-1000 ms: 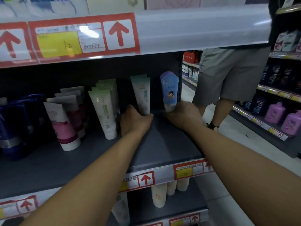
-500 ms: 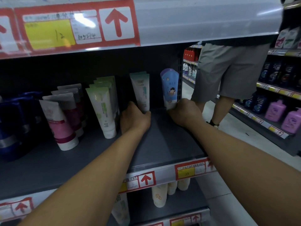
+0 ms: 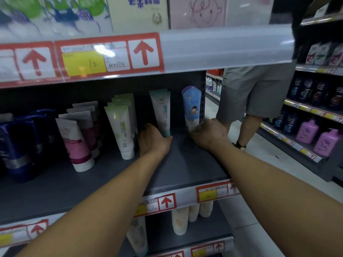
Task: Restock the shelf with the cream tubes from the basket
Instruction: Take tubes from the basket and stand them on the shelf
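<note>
- Both of a person's bare arms are reaching deep into a dark grey shelf in a shop aisle.
- The left hand is curling its fingers round the teal cap of a pale teal cream tube, which is standing upright on its cap near the back of the shelf.
- The right hand is gripping the base of a blue tube printed with a cartoon child; this tube is standing upright at the shelf's right end, beside the perforated upright post. The fingertips are hidden behind the knuckles, so how tightly they are closing cannot be told.
- The two tubes are standing apart, with bare shelf between them.
- To the left, rows of green-and-white tubes, pink-and-white tubes and dark blue tubes are standing cap-down.
- Red price labels with up arrows are running along the shelf edge above and the one below.
- Cream-coloured tubes are showing on the lower shelf.
- Another person in grey shorts is standing in the aisle to the right, beside shelves holding purple pump bottles.
- The basket is out of sight.
</note>
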`<control>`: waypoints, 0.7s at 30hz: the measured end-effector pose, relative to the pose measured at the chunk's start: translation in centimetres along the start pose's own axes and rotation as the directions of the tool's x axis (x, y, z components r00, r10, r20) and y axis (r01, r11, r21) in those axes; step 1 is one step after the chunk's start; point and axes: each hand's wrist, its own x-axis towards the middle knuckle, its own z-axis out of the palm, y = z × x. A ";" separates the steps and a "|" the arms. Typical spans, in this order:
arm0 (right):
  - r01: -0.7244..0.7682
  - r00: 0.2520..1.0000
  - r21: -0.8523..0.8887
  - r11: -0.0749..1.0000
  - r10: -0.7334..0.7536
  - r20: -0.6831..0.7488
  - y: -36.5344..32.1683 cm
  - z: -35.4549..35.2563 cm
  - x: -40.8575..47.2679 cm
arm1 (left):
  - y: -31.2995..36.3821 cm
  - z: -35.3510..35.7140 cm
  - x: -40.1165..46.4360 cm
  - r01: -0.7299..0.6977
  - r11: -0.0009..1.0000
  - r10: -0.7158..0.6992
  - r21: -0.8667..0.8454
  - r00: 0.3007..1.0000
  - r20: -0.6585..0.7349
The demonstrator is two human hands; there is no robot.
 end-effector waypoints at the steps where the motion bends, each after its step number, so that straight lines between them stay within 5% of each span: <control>1: 0.009 1.000 -0.017 1.000 -0.009 0.013 0.1 -0.3 -0.4 | 0.0 -0.3 -0.4 -0.010 1.000 0.010 0.021 1.000 0.013; 11: 0.172 0.967 -0.041 0.984 -0.161 0.198 -0.7 -3.9 -7.3 | -0.7 -4.9 -6.3 -0.285 0.952 0.253 0.115 0.939 0.232; 21: 0.267 0.963 -0.039 0.963 -0.268 -0.012 -3.8 -6.3 -15.8 | -2.9 -12.7 -13.0 -0.334 0.940 0.319 0.065 0.931 0.178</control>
